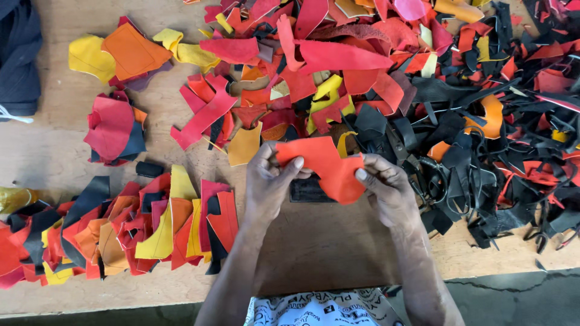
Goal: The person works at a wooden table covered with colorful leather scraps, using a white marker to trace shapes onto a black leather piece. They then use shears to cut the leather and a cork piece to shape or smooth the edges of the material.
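Nearest the camera, the person's two forearms reach forward over the wooden table (326,247), with a patterned black-and-white garment showing at the bottom edge. Both hands meet above a bare patch of the board. The left hand (270,181) pinches the left end of an orange-red leather scrap (326,166) between thumb and curled fingers, and the right hand (386,188) pinches its lower right corner the same way, thumb on top. Held by two corners like this, the scrap hangs stretched flat and lifted clear of the table, its face turned up toward the camera, which reads as a grip for looking it over. Just beneath it lies a small dark rectangular block (309,190), partly hidden by the scrap.

To the left of the forearms, a low row of flat pieces (121,232) in red, orange, yellow and black lies overlapped along the near edge, looking more ordered than the rest. Farther back on the left sit two small separate stacks, a red stack (112,127) and a yellow-and-orange stack (124,54), each keeping like colours together. Beyond the hands and spreading to the right is the large loose heap (435,90) of mixed offcuts, reds at the back, tangled black strips on the right. A dark folded cloth (18,54) rests at the far left corner.
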